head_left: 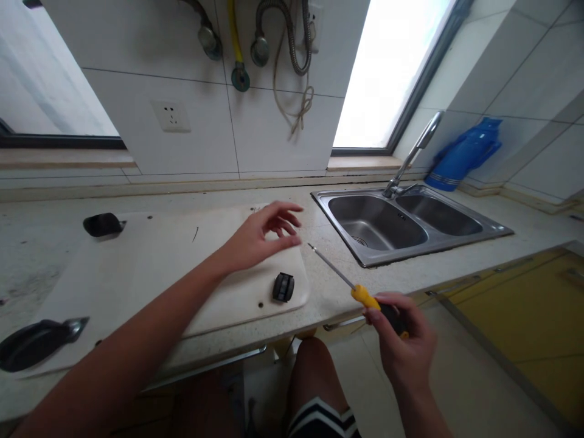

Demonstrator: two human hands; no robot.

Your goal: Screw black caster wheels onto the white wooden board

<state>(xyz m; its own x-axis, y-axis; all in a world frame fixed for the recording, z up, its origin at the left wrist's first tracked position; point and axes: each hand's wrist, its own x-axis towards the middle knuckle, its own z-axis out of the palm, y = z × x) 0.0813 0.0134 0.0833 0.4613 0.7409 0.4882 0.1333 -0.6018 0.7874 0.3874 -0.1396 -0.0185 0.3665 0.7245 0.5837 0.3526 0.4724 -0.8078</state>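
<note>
My left hand [274, 234] hovers above the right end of a long white board [168, 267], fingers curved and apart, with nothing visible between them. In my right hand [406, 328] is a screwdriver [365, 297] with a yellow and black handle. Its thin metal shaft points up and left, the tip just right of my left hand. A small black caster-like wheel [283, 287] sits on the board below my left hand. Further left lie two black parts with metal ends, one farther back [103, 225] and a bigger one nearer me [41, 344].
A steel double-bowl sink [383, 222] with a tap [417, 146] is set into the counter on the right. Behind it leans a blue thermos-like jug [465, 155]. Pipes and a hose [296, 55] hang on the tiled wall. Yellow cabinet doors [524, 328] stand at lower right.
</note>
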